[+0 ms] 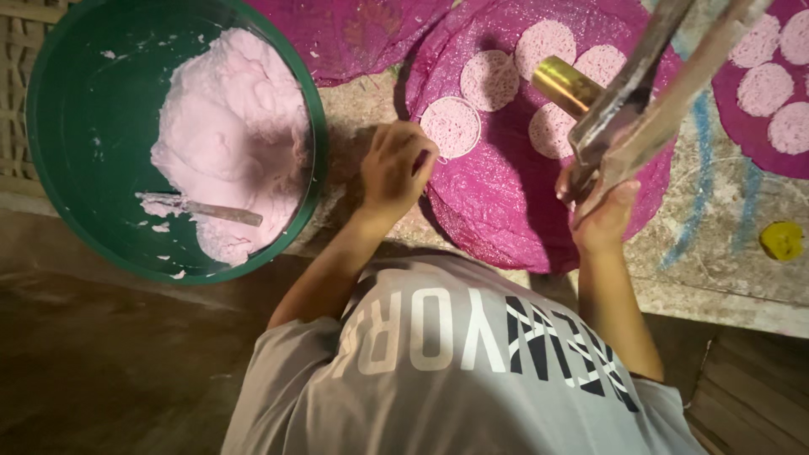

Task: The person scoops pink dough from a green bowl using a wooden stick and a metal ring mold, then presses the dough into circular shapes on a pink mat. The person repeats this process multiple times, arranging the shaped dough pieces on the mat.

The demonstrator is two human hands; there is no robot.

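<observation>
My left hand (394, 171) rests curled, fingertips on the edge of the magenta mat (497, 202) beside a pale disc (451, 127); my right hand (600, 211) grips the press (628, 101) handles over the mat. I judge the discs soft, thin and tearable, so I'd lift the stiffer mat's rim instead.

Single head view, looking steeply down, close over own chest and work surface.

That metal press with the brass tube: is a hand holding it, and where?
Yes. The right hand grips the press by the lower ends of its two long handles. The left hand holds nothing visible.
</observation>
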